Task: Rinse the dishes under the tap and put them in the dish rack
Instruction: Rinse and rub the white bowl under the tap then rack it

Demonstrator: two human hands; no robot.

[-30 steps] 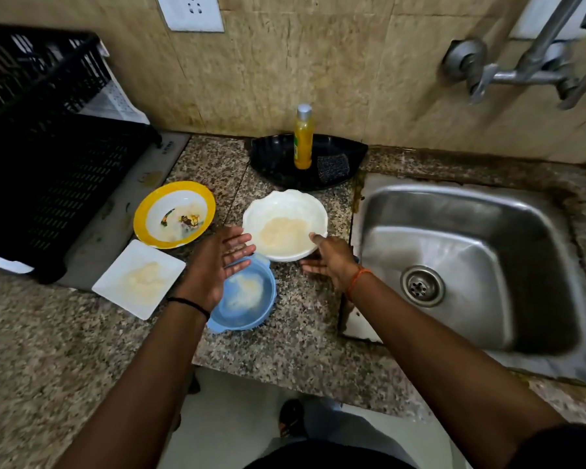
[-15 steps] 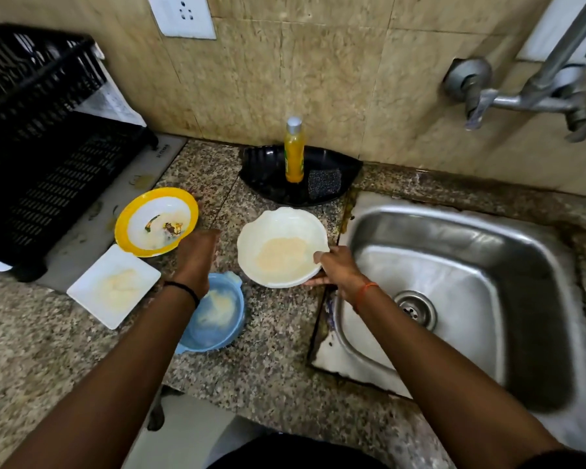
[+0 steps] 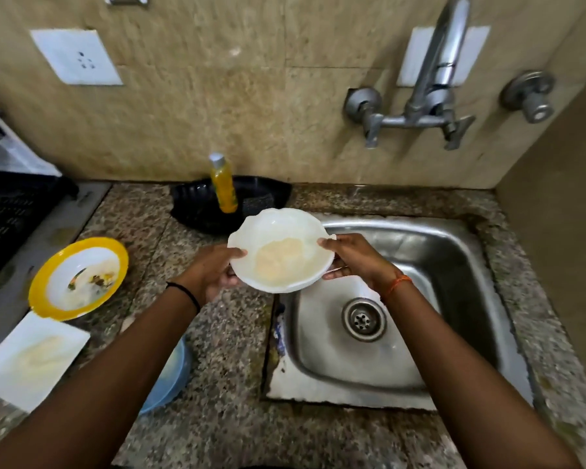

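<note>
Left hand (image 3: 214,272) and right hand (image 3: 356,262) each grip opposite rims of the soiled white bowl (image 3: 279,252), held above the sink (image 3: 454,252) edge.

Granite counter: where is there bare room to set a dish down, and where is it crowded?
Free: the speckled granite counter between the blue plastic bowl and the steel sink, and its front edge. Crowded: the left, where the yellow-rimmed plate, white square plate and blue bowl cluster.

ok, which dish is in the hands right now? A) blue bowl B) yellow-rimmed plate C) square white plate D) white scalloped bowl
D: the left hand and right hand grip opposite rims of the white scalloped bowl; the other dishes sit on the counter.
</note>
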